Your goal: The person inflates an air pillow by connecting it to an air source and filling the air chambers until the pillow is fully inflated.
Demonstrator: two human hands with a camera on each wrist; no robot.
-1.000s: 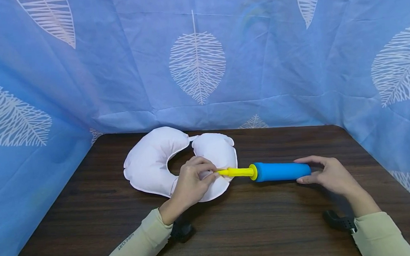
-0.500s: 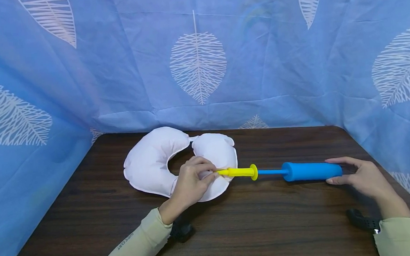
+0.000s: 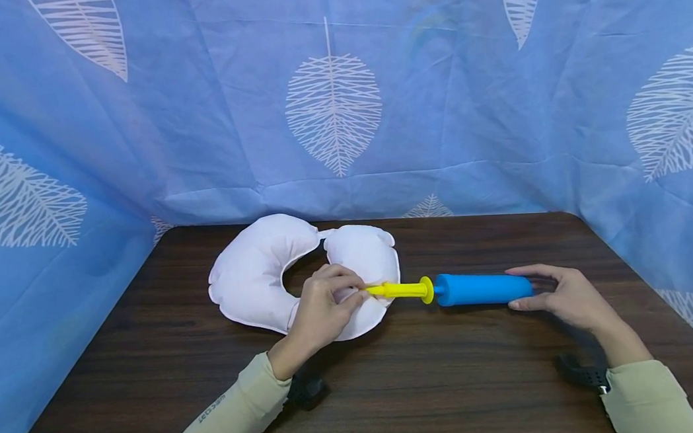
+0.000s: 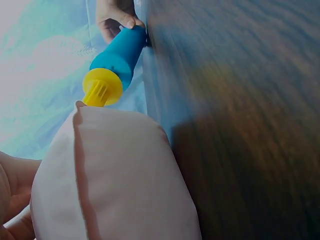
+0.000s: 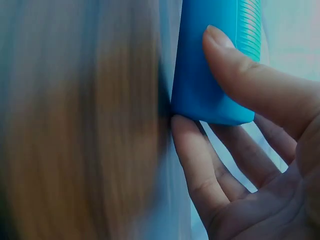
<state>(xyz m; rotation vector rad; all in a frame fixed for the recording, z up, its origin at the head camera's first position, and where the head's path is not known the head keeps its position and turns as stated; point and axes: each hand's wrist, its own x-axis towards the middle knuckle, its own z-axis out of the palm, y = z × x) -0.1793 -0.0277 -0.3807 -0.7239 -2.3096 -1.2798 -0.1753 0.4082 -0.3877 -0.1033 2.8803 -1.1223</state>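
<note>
A white U-shaped neck pillow [image 3: 255,275], puffed up, lies on the table. A hand pump with a blue barrel [image 3: 484,288] and a yellow nozzle end [image 3: 407,290] stretches rightward from it. My left hand [image 3: 325,304] pinches the yellow tip at the pillow's right arm; the fingers cover the spot where tip and pillow meet. With thumb and fingers, my right hand [image 3: 572,295] grips the far end of the blue barrel. Only a short bit of blue rod shows between barrel and yellow flange. In the left wrist view the pillow [image 4: 130,170] hides most of the nozzle.
The dark wood-grain table [image 3: 452,382] carries the pillow and pump. Behind and at both sides hangs a blue cloth [image 3: 465,103] with white leaf prints. Black straps with small devices sit at both wrists.
My right hand drew the blue barrel right, baring a long stretch of rod, then pushed it back left almost to the yellow flange. The left hand and pillow have stayed in place.
</note>
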